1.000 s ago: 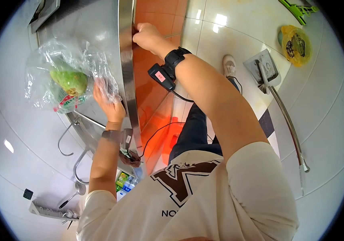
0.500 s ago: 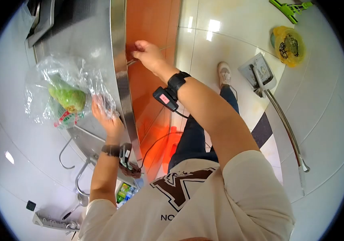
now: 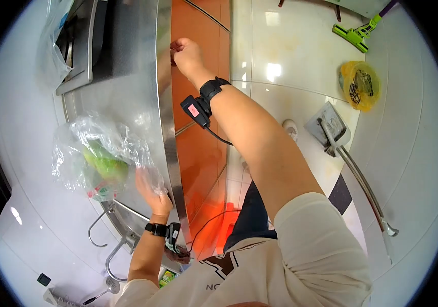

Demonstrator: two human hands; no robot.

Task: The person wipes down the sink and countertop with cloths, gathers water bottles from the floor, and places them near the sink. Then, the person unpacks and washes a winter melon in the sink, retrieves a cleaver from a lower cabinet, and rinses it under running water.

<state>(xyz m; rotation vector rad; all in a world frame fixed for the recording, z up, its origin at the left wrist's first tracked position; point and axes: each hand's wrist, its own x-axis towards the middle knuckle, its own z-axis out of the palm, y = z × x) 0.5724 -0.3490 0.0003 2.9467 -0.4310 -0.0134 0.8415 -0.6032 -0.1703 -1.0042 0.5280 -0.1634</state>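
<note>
A clear plastic bag (image 3: 71, 169) with a green, rounded fruit or vegetable (image 3: 107, 162) inside is on or just above the steel counter. My left hand (image 3: 150, 190) is at the bag's right side, fingers partly covered by the crinkled plastic, and appears to grip it. My right hand (image 3: 186, 55) is farther forward beside the steel counter edge, in front of the orange cabinet front (image 3: 198, 97). Its fingers are curled inward near the top of the panel; what they hold, if anything, is hidden.
A steel stove (image 3: 80, 56) is at the upper left. The sink faucet (image 3: 114, 263) stands near my left forearm. On the tiled floor at right are a dustpan (image 3: 331, 125), a yellow-lined bin (image 3: 364, 84) and a green mop head (image 3: 351, 38). An orange-red plastic object (image 3: 226, 227) stands by my legs.
The view has shifted forward along the counter. My right hand has moved forward along the cabinet and its fingers have curled more. My left hand stays at the bag.
</note>
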